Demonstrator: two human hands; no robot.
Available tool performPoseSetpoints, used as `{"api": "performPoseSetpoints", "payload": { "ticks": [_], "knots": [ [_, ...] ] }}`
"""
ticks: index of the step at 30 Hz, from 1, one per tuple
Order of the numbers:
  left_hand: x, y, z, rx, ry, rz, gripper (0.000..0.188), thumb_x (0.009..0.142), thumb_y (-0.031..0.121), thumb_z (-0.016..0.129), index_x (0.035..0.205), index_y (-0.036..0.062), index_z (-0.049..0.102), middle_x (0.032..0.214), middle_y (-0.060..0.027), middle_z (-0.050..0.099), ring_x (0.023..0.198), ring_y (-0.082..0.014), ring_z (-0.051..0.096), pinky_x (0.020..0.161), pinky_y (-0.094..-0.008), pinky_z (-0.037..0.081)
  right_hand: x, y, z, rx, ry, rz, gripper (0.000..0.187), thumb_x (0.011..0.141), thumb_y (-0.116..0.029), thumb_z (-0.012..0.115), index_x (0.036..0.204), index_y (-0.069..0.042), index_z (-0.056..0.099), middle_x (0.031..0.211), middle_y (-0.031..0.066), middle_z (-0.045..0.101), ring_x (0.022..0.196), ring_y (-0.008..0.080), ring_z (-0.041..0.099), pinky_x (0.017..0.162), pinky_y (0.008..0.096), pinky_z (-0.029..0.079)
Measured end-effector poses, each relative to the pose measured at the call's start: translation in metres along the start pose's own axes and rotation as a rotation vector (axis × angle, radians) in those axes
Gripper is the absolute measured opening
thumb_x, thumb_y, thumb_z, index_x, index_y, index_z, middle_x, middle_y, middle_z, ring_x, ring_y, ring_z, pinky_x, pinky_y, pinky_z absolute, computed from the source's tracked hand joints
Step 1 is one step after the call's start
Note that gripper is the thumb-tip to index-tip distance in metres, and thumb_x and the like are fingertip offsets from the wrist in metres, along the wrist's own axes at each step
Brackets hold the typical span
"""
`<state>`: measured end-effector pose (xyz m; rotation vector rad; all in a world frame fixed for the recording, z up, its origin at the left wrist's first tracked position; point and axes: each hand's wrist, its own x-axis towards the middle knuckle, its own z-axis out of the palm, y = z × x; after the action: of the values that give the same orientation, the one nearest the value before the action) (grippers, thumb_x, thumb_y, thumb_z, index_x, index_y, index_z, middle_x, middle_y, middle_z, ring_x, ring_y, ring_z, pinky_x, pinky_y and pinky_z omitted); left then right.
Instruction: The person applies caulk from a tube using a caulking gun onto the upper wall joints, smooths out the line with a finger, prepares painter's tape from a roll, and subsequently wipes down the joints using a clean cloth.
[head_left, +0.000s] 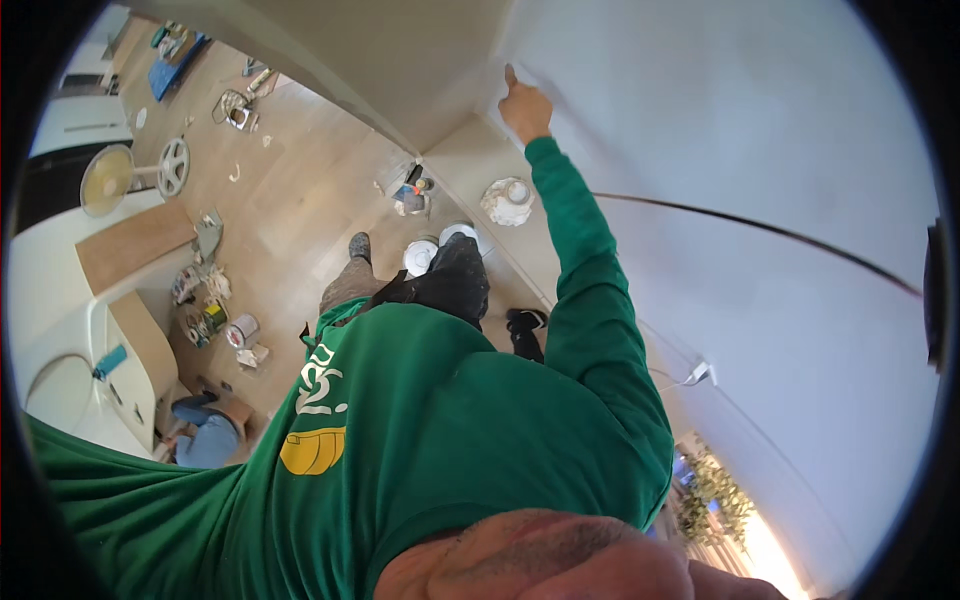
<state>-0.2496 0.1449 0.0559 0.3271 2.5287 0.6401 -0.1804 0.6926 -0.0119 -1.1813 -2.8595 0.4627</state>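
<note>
My right hand (526, 110) is raised at the top of the head view, at the end of a green sleeve. One finger points up and touches, or nearly touches, the pale wall (720, 130) close to the inside corner. The other fingers are curled, and nothing shows in them. Beside the hand, a beige wall surface (430, 70) meets the pale one. My left arm (130, 490) reaches out past the lower left rim, so my left hand is out of sight.
A dark cable (760, 225) runs across the pale wall. White tubs (420, 257) and a plastic-covered bucket (508, 201) stand near my feet. Cans (242, 331), a wooden board (138, 247) and a fan (107, 180) are at left. Another person (207, 438) is low at left.
</note>
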Motion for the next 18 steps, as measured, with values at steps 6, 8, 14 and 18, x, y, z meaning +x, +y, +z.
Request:
{"api": "performPoseSetpoints", "payload": {
  "ticks": [6, 8, 14, 18],
  "knots": [
    [0.069, 0.081, -0.104, 0.013, 0.322, 0.505, 0.029, 0.082, 0.018, 0.076, 0.107, 0.0047, 0.072, 0.095, -0.0085, 0.072, 0.084, -0.0181, 0.068, 0.079, -0.0292, 0.053, -0.172, 0.012, 0.072, 0.627, 0.131, 0.285, 0.049, 0.089, -0.009, 0.049, 0.137, -0.014, 0.056, 0.086, 0.017, 0.072, 0.07, 0.0332, 0.07, 0.064, 0.0438, 0.056],
    [0.087, 0.113, -0.137, 0.002, 0.423, 0.697, 0.029, 0.081, 0.018, 0.076, 0.107, 0.0047, 0.072, 0.096, -0.0085, 0.073, 0.085, -0.0182, 0.068, 0.079, -0.0292, 0.053, -0.224, 0.009, 0.103, 1.149, 0.26, 0.603, 0.041, 0.095, -0.012, 0.047, 0.135, -0.007, 0.057, 0.086, 0.012, 0.073, 0.064, 0.0267, 0.069, 0.055, 0.0372, 0.054],
    [0.117, 0.184, -0.194, -0.125, 0.604, 1.313, 0.03, 0.081, 0.017, 0.076, 0.108, 0.0046, 0.072, 0.097, -0.0085, 0.073, 0.086, -0.0183, 0.07, 0.08, -0.0291, 0.054, -0.333, 0.012, 0.185, 1.706, 0.44, 1.048, 0.042, 0.096, -0.015, 0.044, 0.137, -0.004, 0.052, 0.115, 0.0216, 0.066, 0.075, 0.0269, 0.07, 0.06, 0.0332, 0.055],
    [0.102, 0.187, -0.17, -0.201, 0.473, 1.646, 0.031, 0.081, 0.017, 0.076, 0.109, 0.0046, 0.072, 0.098, -0.0085, 0.073, 0.088, -0.0184, 0.07, 0.081, -0.0291, 0.054, -0.347, -0.072, 0.189, 2.05, 0.699, 0.584, 0.05, 0.092, -0.011, 0.044, 0.141, -0.002, 0.045, 0.124, 0.0269, 0.06, 0.096, 0.0356, 0.067, 0.076, 0.038, 0.056]
  ]
}}
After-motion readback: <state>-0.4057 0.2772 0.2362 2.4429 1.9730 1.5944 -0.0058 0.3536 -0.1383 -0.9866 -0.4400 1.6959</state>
